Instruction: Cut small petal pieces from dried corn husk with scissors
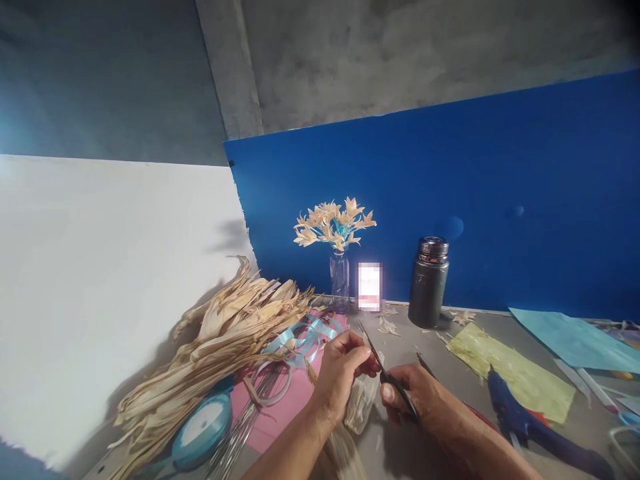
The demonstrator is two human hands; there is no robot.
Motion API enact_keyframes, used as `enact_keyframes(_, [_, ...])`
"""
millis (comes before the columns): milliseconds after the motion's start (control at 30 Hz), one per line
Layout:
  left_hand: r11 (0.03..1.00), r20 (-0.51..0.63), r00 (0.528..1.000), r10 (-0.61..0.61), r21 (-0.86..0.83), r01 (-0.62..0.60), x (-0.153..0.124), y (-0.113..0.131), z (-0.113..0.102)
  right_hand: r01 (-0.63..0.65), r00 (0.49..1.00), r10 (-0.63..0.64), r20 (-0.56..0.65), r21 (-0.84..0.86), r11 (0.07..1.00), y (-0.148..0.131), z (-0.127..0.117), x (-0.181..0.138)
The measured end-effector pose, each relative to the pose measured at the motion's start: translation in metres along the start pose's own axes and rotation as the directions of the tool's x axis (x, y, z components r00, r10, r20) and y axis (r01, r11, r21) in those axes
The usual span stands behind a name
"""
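My left hand (pixel 343 370) pinches a pale strip of dried corn husk (pixel 361 400) that hangs down below its fingers. My right hand (pixel 417 397) grips a pair of scissors (pixel 374 350), blades pointing up and left, their tips beside my left fingertips. Both hands work low in the middle of the grey table (pixel 400 440), close together and almost touching.
A heap of dried husks (pixel 220 347) lies left, over pink paper (pixel 285 407), light blue ribbon (pixel 305 333), a ribbon spool (pixel 203 427) and wires. A vase of husk flowers (pixel 337 233), a dark jar (pixel 429 280), a glue gun (pixel 530 423) and coloured paper sheets (pixel 520 373) lie behind and right.
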State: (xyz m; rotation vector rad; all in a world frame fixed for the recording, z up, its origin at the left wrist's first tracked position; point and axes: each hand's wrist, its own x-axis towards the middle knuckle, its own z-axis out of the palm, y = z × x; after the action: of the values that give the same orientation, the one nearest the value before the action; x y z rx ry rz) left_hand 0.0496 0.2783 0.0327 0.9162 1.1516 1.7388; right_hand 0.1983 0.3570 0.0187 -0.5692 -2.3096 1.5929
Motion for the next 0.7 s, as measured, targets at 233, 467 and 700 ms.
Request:
enact_keyframes(233, [0.999, 0.029, 0.999, -0.023, -0.039, 0.024, -0.002, 0.004, 0.000, -0.074, 0.997, 0.074, 0.001, 0.048, 0.996, 0.002, -0.002, -0.003])
enact_keyframes(467, [0.996, 0.052, 0.996, -0.072, -0.051, 0.074, 0.002, 0.004, -0.005, -0.002, 0.998, -0.001, 0.066, 0.035, 0.999, -0.007, -0.030, -0.014])
enact_keyframes(700, [0.974, 0.129, 0.984, -0.120, -0.176, 0.141, 0.001, 0.014, -0.008, -0.071, 0.968, 0.049, 0.248, 0.084, 0.994, -0.004, -0.039, -0.023])
